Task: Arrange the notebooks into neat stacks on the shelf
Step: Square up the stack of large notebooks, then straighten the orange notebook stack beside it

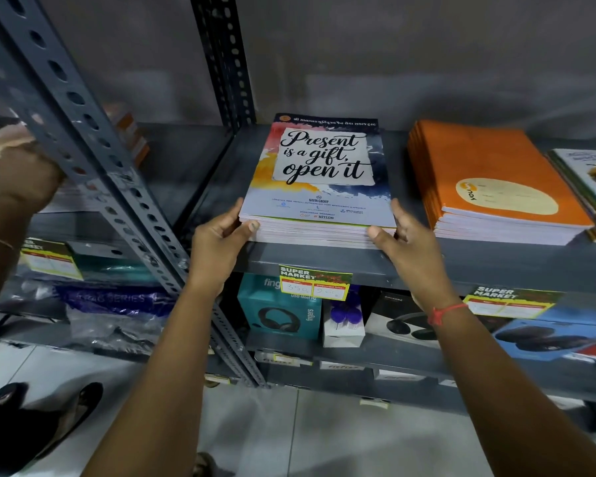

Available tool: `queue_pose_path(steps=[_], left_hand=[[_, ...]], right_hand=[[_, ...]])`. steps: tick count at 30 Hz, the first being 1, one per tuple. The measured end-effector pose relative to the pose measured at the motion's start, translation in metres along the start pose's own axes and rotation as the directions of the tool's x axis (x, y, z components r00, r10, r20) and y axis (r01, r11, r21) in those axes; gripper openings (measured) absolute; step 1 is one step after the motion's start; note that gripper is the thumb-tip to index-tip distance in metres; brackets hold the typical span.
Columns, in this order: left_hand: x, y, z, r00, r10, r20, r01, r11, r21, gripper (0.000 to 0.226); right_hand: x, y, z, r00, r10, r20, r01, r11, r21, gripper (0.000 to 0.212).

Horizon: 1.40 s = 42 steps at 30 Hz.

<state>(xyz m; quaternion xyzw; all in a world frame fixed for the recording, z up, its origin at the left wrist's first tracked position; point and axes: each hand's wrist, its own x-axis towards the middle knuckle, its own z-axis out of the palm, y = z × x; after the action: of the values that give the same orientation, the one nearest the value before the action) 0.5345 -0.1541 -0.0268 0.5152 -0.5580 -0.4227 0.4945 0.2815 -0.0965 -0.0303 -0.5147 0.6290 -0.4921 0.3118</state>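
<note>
**Paper stack at shelf lip, could fan or slip**

Notebook stack sits frame centre on grey shelf, flush with the front edge. Left hand and right hand clamp its near corners, fingers curled around the sides. Uneven push likely skews covers toward orange stack at right.
</note>
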Motion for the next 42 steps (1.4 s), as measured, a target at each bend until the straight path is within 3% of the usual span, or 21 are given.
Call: queue_pose_path(steps=[3, 20, 30, 32, 33, 35, 37, 39, 40, 42], left_hand=[[-0.001, -0.001, 0.002, 1.0, -0.016, -0.019, 0.015, 0.999, -0.033, 0.055], [-0.003, 0.006, 0.005, 0.993, -0.024, -0.114, 0.014, 0.996, -0.09, 0.048], [-0.01, 0.017, 0.008, 0.988, -0.07, -0.139, 0.065, 0.997, -0.04, 0.048], [-0.026, 0.029, 0.025, 0.959, 0.033, -0.28, -0.005, 0.995, 0.098, 0.047], [-0.036, 0.037, 0.038, 0.927, 0.17, -0.334, -0.096, 0.969, 0.226, 0.045], [-0.053, 0.055, 0.076, 0.84, 0.477, -0.258, -0.335, 0.83, 0.445, 0.041], [-0.062, 0.07, 0.125, 0.818, 0.571, -0.077, -0.475, 0.744, 0.47, 0.041], [-0.066, 0.078, 0.172, 0.866, 0.499, 0.03, -0.469, 0.791, 0.393, 0.041], [-0.066, 0.079, 0.19, 0.907, 0.418, 0.061, -0.412, 0.845, 0.339, 0.043], [-0.064, 0.075, 0.222, 0.966, 0.22, 0.137, -0.25, 0.929, 0.271, 0.052]], right_hand=[[0.0, 0.001, 0.0, 1.0, 0.014, 0.004, -0.014, 0.998, 0.057, 0.073], [0.0, 0.002, 0.001, 1.0, -0.016, 0.011, 0.016, 0.999, -0.035, 0.071], [-0.004, -0.009, -0.002, 0.999, 0.01, 0.03, -0.01, 1.0, 0.001, 0.063], [-0.011, -0.008, -0.013, 0.999, 0.018, 0.032, -0.021, 0.997, 0.071, 0.059], [-0.016, -0.006, -0.019, 1.0, 0.019, -0.011, -0.017, 0.994, 0.112, 0.056], [-0.028, 0.0, -0.043, 0.967, -0.039, -0.252, 0.066, 0.993, 0.098, 0.044], [-0.035, 0.01, -0.08, 0.855, -0.114, -0.506, 0.142, 0.99, 0.017, 0.039], [-0.033, 0.021, -0.123, 0.773, -0.081, -0.629, 0.112, 0.994, 0.009, 0.044], [-0.03, 0.027, -0.142, 0.773, -0.036, -0.634, 0.052, 0.999, 0.008, 0.048], [-0.022, 0.04, -0.175, 0.84, 0.052, -0.54, -0.091, 0.995, -0.045, 0.057]])
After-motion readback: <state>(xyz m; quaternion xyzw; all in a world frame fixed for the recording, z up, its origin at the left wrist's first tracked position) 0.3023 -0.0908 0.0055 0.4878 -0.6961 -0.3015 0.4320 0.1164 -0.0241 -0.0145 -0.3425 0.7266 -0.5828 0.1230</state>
